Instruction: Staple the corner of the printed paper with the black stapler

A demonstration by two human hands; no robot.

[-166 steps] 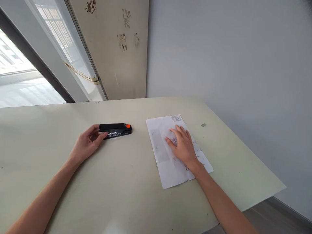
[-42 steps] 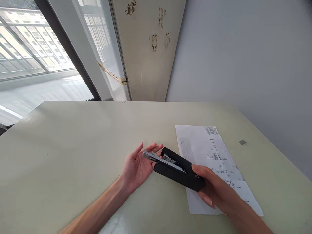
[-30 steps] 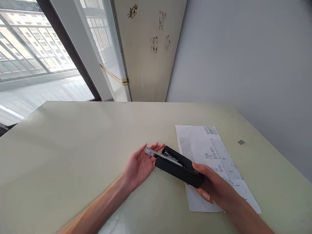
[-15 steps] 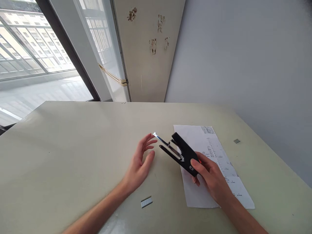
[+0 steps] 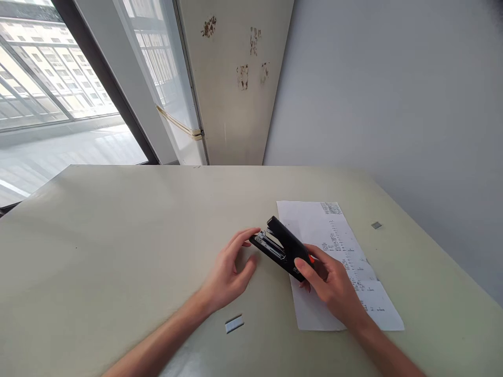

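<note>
I've got R hand gripping stapler, L hand spread at its tip; tabletop wide to L & beyond. R fingertips part-hidden, paper print unreadable.

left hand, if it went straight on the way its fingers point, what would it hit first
Probably the stapler: the left hand is right by its open end, perhaps touching it, though depth is unclear.

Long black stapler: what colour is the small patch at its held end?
The patch is orange-red; head view.
</note>
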